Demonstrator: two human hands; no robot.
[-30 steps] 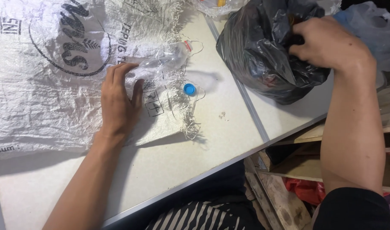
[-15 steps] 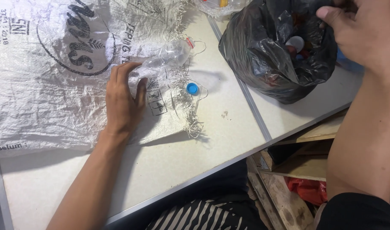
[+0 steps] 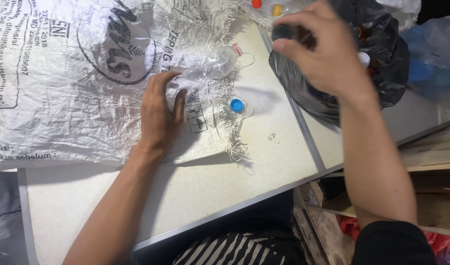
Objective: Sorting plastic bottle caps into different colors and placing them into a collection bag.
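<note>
The left hand [image 3: 160, 115] lay flat, fingers spread, on the white woven sack [image 3: 63, 88] printed in black, at 9 o'clock on the desk [image 3: 195, 191]. The right hand [image 3: 323, 49] pinched a dark cap [image 3: 284, 32] over the black bag [image 3: 382, 73] at 2 o'clock. A blue cap [image 3: 236, 105] lay between them.

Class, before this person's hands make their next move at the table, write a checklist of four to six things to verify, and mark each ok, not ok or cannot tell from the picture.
1. Left hand rests flat on the white woven sack: ok.
2. Right hand grips a small dark thing: ok; what it is: cannot tell.
3. Black bag open under the right hand: ok.
4. Blue cap lies apart from both hands on the table: ok.
5. Clear bottle lies on its side beside the left fingers: ok; touching: cannot tell.
6. Loose sack threads kept off the table: not ok.
</note>
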